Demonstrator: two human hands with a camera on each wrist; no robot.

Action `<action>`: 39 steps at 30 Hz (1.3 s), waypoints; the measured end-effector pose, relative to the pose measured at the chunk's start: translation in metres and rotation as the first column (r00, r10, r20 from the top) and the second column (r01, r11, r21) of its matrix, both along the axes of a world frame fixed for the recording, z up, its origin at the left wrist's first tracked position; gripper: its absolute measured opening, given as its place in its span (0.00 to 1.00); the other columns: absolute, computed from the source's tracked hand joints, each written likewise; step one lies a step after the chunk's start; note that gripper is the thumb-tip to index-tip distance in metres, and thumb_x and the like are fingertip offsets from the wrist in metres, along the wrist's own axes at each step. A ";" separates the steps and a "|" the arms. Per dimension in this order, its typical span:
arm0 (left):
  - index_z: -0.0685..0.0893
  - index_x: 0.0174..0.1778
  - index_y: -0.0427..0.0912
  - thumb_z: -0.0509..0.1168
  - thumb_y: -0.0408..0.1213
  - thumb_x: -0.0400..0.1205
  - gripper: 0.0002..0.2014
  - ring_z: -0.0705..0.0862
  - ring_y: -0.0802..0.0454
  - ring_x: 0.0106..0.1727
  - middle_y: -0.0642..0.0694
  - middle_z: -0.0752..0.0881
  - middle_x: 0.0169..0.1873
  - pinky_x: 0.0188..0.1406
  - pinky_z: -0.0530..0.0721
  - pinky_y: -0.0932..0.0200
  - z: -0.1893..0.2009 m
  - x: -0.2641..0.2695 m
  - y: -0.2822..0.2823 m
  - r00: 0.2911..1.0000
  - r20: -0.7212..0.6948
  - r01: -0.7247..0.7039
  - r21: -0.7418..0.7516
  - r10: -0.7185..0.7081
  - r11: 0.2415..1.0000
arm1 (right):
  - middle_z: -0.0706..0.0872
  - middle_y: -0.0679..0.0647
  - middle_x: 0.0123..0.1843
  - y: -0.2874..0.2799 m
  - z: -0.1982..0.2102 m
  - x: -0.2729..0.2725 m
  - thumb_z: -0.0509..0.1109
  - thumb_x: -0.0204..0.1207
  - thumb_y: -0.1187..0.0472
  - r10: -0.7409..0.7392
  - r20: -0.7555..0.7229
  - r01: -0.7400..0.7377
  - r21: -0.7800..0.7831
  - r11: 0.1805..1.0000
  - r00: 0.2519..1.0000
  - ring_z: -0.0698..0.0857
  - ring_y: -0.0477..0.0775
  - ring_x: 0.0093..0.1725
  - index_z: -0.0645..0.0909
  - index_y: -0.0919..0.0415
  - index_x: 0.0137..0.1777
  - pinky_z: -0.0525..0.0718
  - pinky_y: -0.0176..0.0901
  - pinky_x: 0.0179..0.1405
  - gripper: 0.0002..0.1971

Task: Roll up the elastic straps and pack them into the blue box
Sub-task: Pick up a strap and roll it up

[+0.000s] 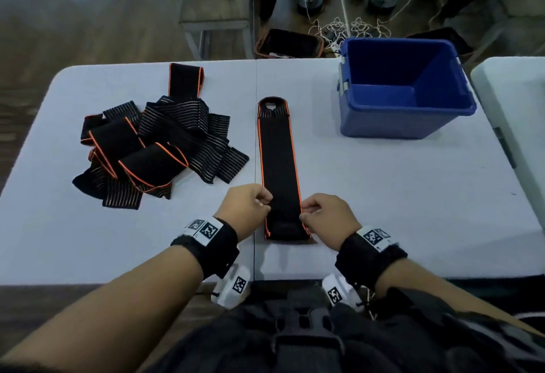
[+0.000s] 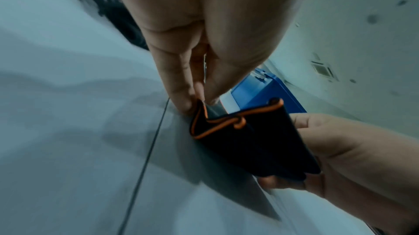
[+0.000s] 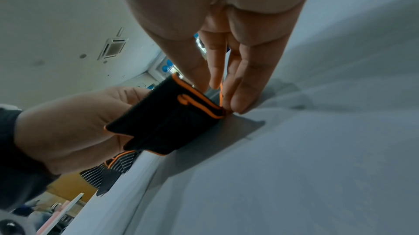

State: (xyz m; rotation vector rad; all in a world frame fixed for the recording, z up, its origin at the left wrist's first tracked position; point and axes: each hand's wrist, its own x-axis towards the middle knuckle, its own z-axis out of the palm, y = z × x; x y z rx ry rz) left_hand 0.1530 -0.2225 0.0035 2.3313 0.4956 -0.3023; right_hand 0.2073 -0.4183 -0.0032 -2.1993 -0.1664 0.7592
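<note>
A long black elastic strap (image 1: 278, 160) with orange edging lies stretched out on the white table (image 1: 383, 195), running away from me. Its near end is folded over into the start of a roll (image 1: 287, 229). My left hand (image 1: 246, 210) pinches the strap's left edge (image 2: 199, 111) and my right hand (image 1: 324, 216) pinches its right edge (image 3: 221, 108), both near that folded end. The blue box (image 1: 404, 89) stands open at the far right with nothing visible inside. A pile of more black straps (image 1: 156, 148) lies at the left.
A second white table edge (image 1: 513, 101) adjoins on the right. Beyond the far edge are a grey bench (image 1: 218, 10), cables (image 1: 348, 27) on the floor and people's legs. A seam (image 1: 256, 125) runs down the table's middle.
</note>
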 end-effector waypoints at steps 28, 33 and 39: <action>0.92 0.54 0.55 0.73 0.45 0.81 0.07 0.81 0.62 0.42 0.56 0.90 0.46 0.48 0.80 0.59 -0.005 -0.065 0.006 0.952 0.181 0.234 0.098 -0.248 0.967 | 0.76 0.46 0.58 -0.007 0.001 -0.029 0.72 0.80 0.52 0.458 0.146 -0.430 -0.187 0.883 0.877 0.80 0.48 0.53 0.83 0.55 0.61 0.78 0.41 0.57 0.13; 0.82 0.53 0.55 0.72 0.46 0.82 0.08 0.84 0.68 0.39 0.59 0.89 0.33 0.42 0.80 0.65 -0.009 -0.060 -0.002 0.984 0.087 -0.144 -0.102 0.153 0.984 | 0.77 0.53 0.36 0.004 0.001 -0.023 0.65 0.84 0.49 0.356 0.153 -0.313 -0.248 0.917 0.922 0.79 0.56 0.38 0.76 0.59 0.33 0.71 0.44 0.33 0.19; 0.75 0.52 0.51 0.71 0.44 0.82 0.11 0.88 0.57 0.36 0.51 0.90 0.29 0.39 0.84 0.57 -0.008 -0.048 -0.006 0.985 0.011 -0.170 -0.103 0.172 0.980 | 0.78 0.56 0.31 0.016 0.004 -0.014 0.66 0.82 0.46 0.282 0.079 -0.247 -0.304 0.920 0.956 0.81 0.58 0.37 0.70 0.58 0.27 0.80 0.49 0.43 0.25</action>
